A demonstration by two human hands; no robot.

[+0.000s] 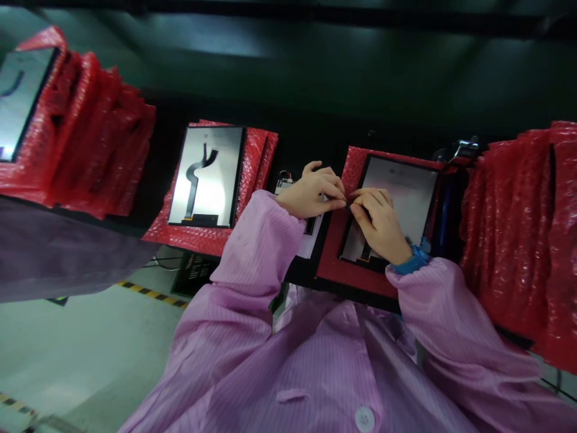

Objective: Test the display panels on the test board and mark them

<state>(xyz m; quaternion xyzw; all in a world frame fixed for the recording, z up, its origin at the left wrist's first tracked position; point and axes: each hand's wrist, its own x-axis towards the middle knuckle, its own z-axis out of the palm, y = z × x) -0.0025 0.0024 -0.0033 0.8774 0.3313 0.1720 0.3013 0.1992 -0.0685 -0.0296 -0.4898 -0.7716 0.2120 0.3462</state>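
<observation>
My left hand (315,191) and my right hand (377,221) meet over the left edge of a display panel (401,180). Thumb and forefinger of each hand are pinched together around a small dark piece, too small to make out. The panel lies silver back up on a red mat (336,252), and my right hand covers part of it. Under my left wrist a white-and-black device (311,240) is partly hidden. Farther left, a second display panel (211,180) with a black ribbon cable (192,186) rests on red bubble-wrap bags.
Stacks of red bubble-wrap bags stand at far left (99,138) and far right (509,240). Another panel (24,96) tops the left stack. A dark blue cylinder (448,210) and a metal-topped object (464,149) sit right of the mat. A co-worker's sleeve (67,252) reaches in from the left.
</observation>
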